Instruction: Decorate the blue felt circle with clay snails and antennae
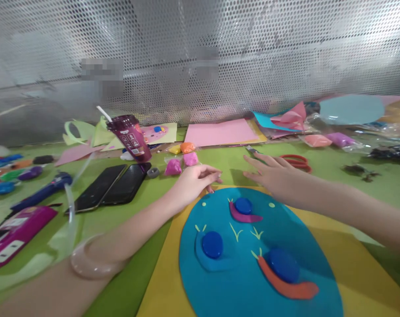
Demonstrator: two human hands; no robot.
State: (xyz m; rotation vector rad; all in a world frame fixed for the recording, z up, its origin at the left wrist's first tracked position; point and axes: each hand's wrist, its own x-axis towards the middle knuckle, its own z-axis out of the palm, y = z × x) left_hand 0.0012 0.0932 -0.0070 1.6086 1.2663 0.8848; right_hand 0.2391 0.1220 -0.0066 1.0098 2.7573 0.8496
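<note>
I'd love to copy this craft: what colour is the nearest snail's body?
Orange; the nearest snail's body shows in the head view.

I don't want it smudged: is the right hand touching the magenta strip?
Apart. The head view shows bare surface of the blue oval between the right hand and the magenta strip.

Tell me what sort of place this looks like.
Probably a craft table: a blue oval carries snail-like shapes, colored paper sheets lie behind it, and bright clay-like lumps sit nearby. The wider room isn't clear.
</note>
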